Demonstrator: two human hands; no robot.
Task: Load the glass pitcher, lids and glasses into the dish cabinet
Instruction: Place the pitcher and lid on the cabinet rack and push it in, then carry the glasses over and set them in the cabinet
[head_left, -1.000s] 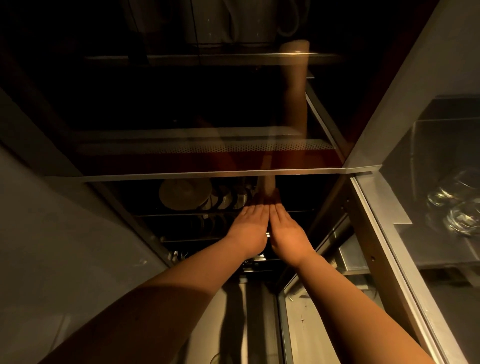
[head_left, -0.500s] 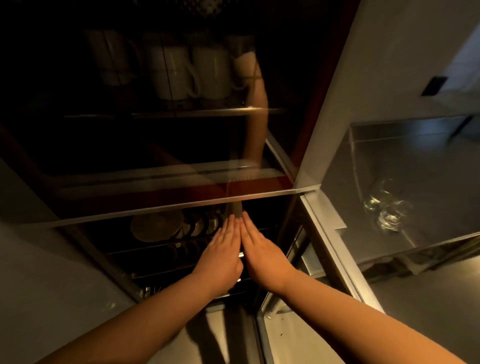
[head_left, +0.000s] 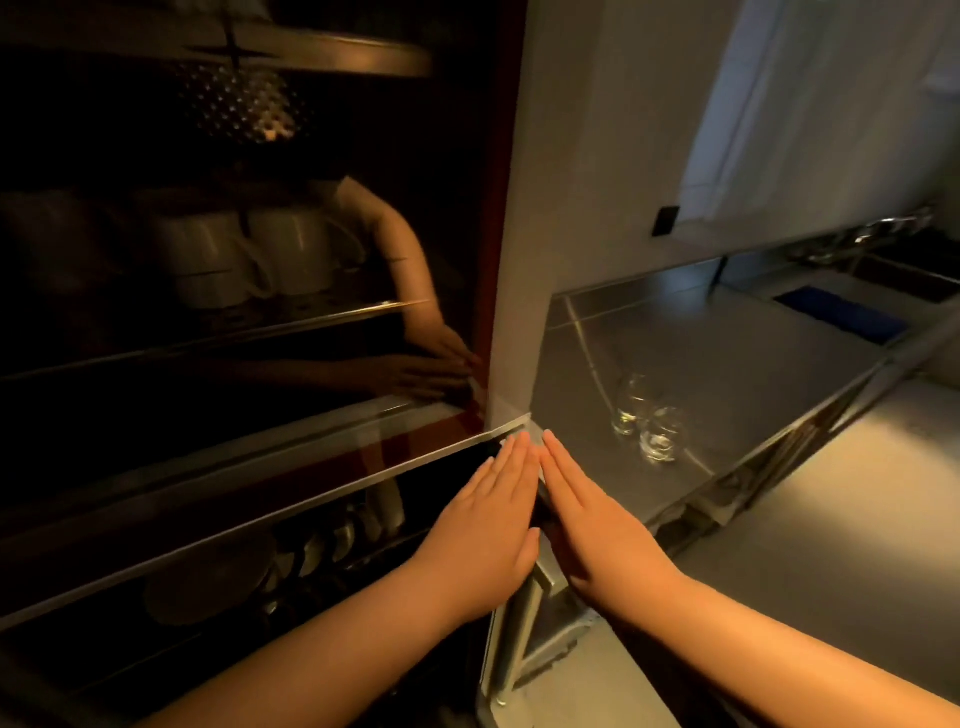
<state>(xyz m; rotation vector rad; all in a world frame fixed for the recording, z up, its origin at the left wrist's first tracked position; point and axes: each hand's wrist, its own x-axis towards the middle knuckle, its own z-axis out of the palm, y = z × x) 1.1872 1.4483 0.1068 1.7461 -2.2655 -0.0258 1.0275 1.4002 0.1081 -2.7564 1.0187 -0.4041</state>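
View swung right; flat hands (head_left: 485, 530) now near glasses (head_left: 647, 418).

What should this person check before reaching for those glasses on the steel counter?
1. Left hand free: ok, flat, holding nothing.
2. Right hand free: ok, flat, holding nothing.
3. Clear drinking glasses within sight on the stainless steel counter: ok, upright, close together.
4. Path to the glasses: ok, bare counter between.
5. Dark glass cabinet door open enough for loading: cannot tell.
6. Free shelf space beside the white mugs: cannot tell, too dark.
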